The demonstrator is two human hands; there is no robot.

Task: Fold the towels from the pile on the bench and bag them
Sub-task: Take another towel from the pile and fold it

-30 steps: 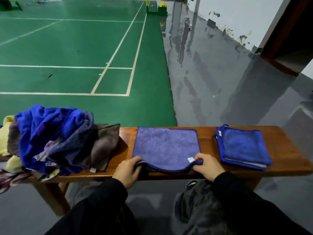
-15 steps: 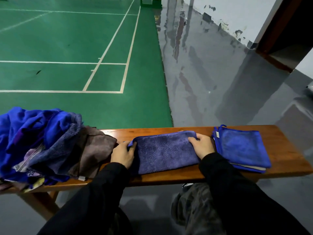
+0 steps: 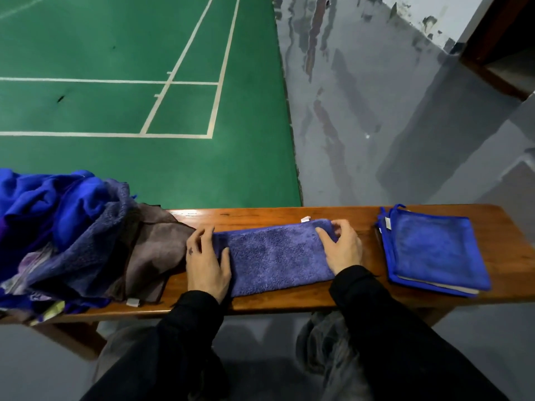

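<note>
Landmark: we place everything from the bench (image 3: pixel 289 302), a wooden plank running left to right in front of us
Towel in hand: the purple towel (image 3: pixel 275 256) lies on the middle of the bench, folded into a long band with its long side along the plank
Left hand: our left hand (image 3: pixel 207 263) rests on the band's left end, fingers nearly straight and spread, pressing rather than gripping
Right hand: our right hand (image 3: pixel 343 247) lies on the band's right end; fingers loosely bent over the far corner; we cannot tell whether they pinch it
Doing it well: we judge the next fold to be end to end; we would square the edges first, smooth the nap flat, then carry one end over to meet the other
Pile: the unfolded pile (image 3: pixel 66 233) sits at the bench's left end, its brown cloth touching our left hand
Done: the folded blue stack (image 3: pixel 434 250) lies near the bench's right end
Bag: none in view
Writing: the white tag (image 3: pixel 305 219) at the band's far edge and another on the brown cloth are too small to read; no brand visible
</note>
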